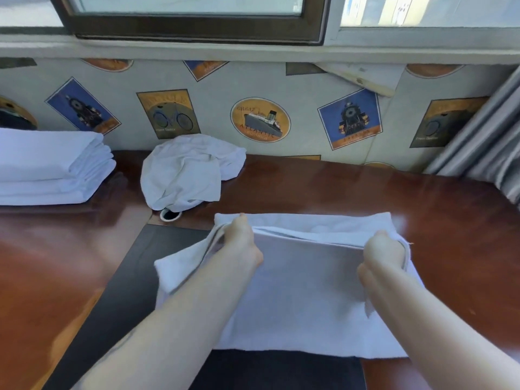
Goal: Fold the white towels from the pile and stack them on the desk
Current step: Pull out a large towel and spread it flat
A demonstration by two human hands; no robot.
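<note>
A white towel (304, 291) lies spread on the brown desk (365, 187) in front of me. My left hand (242, 243) grips its upper left edge, fingers curled round the cloth. My right hand (385, 251) grips the upper right edge the same way. The held edge is lifted over the towel's far part, which lies flat behind my hands. A crumpled pile of white towels (185, 170) sits at the back of the desk against the wall. A stack of folded white towels (50, 167) stands at the far left.
A round cable hole (170, 215) shows just below the crumpled pile. A dark inlay panel (135, 277) runs across the desk under the towel's left side. Grey curtains (484, 142) hang at the right. The wall behind carries printed posters under a window.
</note>
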